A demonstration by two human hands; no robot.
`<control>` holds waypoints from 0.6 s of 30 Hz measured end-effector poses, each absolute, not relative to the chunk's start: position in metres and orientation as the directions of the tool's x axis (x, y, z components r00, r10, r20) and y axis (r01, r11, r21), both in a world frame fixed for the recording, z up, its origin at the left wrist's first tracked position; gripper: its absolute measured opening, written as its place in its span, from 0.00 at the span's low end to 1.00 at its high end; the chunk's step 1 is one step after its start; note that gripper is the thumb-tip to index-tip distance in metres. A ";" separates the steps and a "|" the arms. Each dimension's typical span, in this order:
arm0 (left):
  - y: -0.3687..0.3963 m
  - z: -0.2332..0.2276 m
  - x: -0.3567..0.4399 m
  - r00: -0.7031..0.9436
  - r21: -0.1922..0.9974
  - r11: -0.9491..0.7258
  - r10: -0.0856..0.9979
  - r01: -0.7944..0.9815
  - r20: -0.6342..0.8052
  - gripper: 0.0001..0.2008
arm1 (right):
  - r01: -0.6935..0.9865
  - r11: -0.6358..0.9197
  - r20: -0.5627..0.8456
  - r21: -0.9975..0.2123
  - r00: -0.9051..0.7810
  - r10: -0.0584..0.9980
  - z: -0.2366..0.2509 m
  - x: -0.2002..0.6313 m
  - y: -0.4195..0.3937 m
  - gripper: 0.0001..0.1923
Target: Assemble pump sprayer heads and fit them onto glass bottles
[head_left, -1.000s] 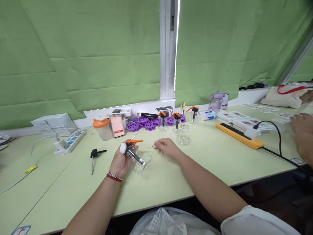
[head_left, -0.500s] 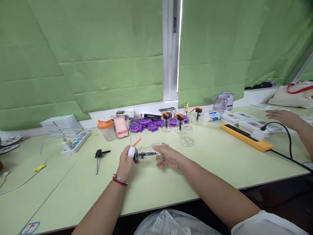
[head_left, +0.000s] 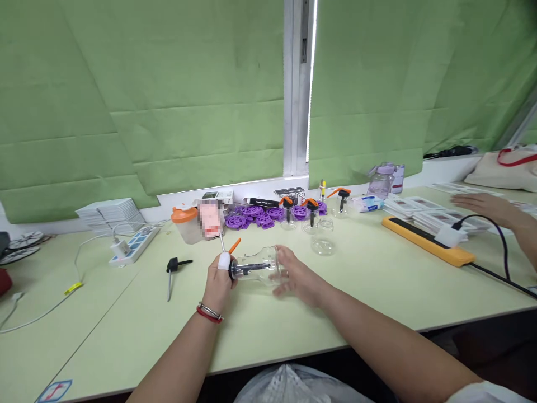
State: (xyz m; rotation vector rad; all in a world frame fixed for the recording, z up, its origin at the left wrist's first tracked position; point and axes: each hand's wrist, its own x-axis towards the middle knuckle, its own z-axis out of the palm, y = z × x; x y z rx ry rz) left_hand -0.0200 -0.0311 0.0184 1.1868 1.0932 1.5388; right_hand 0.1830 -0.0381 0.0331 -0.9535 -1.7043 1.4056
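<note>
Clearly, with the left hand point(head_left: 218, 280) pinching the black pump cap point(head_left: 233, 269) and the right hand point(head_left: 293, 275) cupping the clear glass bottle point(head_left: 260, 267) sideways between them, a slack grip could roll it onto the bench point(head_left: 377, 280).

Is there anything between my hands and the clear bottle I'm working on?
No. Both hands are already on the bottle: the left hand grips its black cap end, and the right hand holds its body.

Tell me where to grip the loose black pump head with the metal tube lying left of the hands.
Take the black pump head by its chunky black cap, from above: it lies flat on the pale green table, and the thin metal tube trailing toward you gives little purchase.
</note>
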 end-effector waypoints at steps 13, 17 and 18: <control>-0.034 0.017 -0.019 -0.100 0.958 -0.285 0.954 -0.013 0.282 0.17 | 0.102 0.180 0.114 -0.978 -0.461 0.880 0.034 0.196 -0.046 0.36; -0.034 0.014 -0.020 -0.068 0.952 -0.302 0.950 0.051 0.305 0.16 | 0.159 0.028 -0.061 -0.987 -0.531 0.845 0.025 0.191 -0.044 0.33; -0.033 0.014 -0.020 -0.066 0.956 -0.288 0.954 0.054 0.291 0.17 | 0.205 0.204 0.071 -0.957 -0.517 0.853 0.023 0.192 -0.045 0.32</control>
